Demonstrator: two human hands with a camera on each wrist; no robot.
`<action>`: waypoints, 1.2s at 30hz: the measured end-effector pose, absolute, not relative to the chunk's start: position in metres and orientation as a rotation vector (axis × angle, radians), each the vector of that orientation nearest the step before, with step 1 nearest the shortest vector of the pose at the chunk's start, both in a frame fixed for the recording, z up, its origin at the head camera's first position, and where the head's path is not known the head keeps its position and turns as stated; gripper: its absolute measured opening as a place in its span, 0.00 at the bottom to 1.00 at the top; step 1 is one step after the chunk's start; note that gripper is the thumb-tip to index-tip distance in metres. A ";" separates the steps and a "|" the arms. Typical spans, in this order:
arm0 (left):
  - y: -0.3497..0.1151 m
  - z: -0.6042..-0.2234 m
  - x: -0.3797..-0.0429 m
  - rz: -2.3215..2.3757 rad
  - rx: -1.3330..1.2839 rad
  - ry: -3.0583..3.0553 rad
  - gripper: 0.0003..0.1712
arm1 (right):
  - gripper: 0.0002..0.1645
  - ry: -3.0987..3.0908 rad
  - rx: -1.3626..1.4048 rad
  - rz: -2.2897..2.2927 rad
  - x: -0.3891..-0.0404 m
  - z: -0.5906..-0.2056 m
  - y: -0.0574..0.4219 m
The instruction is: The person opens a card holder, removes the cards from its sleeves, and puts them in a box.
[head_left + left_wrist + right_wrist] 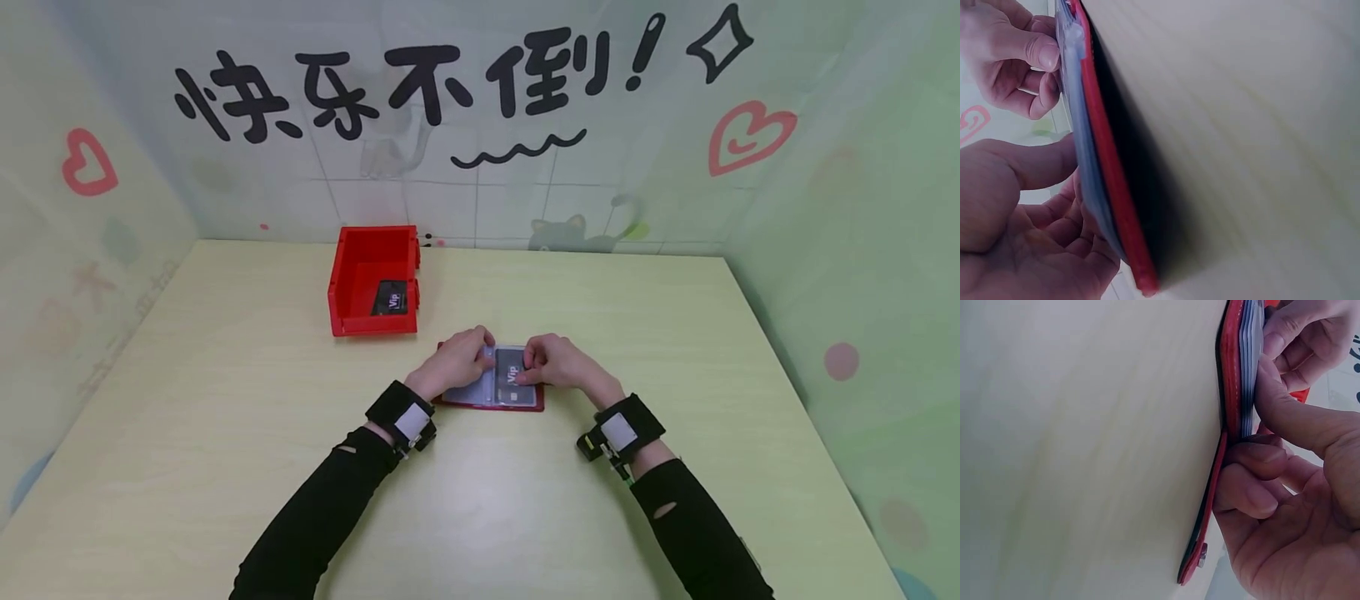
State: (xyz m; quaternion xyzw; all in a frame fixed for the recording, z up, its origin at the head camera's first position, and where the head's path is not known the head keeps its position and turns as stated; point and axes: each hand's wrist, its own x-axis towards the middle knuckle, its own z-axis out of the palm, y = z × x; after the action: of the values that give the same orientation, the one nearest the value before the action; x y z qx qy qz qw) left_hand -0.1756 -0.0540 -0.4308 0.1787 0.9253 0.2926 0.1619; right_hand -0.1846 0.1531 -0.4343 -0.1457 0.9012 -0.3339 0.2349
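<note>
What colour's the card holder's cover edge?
The cover edge is red, clearest in the left wrist view.

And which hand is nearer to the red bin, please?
Left. The left hand is to the right of the red bin and in front of it; the right hand is farther right.
</note>
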 end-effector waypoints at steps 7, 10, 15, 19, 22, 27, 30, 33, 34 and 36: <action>-0.052 -0.431 -0.178 0.822 0.481 2.645 0.17 | 0.16 2.468 -0.393 -0.916 -0.184 -0.433 0.153; -0.051 -0.433 -0.179 0.852 0.440 2.631 0.16 | 0.17 2.470 -0.381 -0.907 -0.184 -0.433 0.153; -0.050 -0.434 -0.179 0.891 0.394 2.624 0.15 | 0.17 2.478 -0.380 -0.904 -0.183 -0.433 0.153; -0.050 -0.434 -0.179 0.901 0.368 2.613 0.14 | 0.17 2.480 -0.381 -0.905 -0.182 -0.434 0.153; -0.049 -0.434 -0.180 0.920 0.335 2.595 0.15 | 0.18 2.478 -0.380 -0.912 -0.182 -0.434 0.153; -0.049 -0.430 -0.182 0.992 0.256 2.546 0.16 | 0.17 2.478 -0.383 -0.918 -0.182 -0.435 0.153; -0.048 -0.426 -0.183 1.023 0.214 2.512 0.17 | 0.17 2.483 -0.389 -0.919 -0.182 -0.437 0.154; -0.047 -0.425 -0.184 1.017 0.193 2.492 0.17 | 0.18 2.488 -0.394 -0.921 -0.182 -0.438 0.154; -0.047 -0.425 -0.184 1.018 0.186 2.490 0.17 | 0.17 2.490 -0.393 -0.922 -0.182 -0.439 0.154; -0.046 -0.425 -0.185 1.023 0.161 2.480 0.17 | 0.17 2.496 -0.398 -0.918 -0.182 -0.439 0.154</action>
State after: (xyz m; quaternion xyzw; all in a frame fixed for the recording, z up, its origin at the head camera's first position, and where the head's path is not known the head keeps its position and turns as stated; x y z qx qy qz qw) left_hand -0.1846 -0.0465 -0.4249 0.0584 0.8991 0.3708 0.2251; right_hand -0.1818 0.1538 -0.4390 -0.1443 0.9044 -0.3328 0.2245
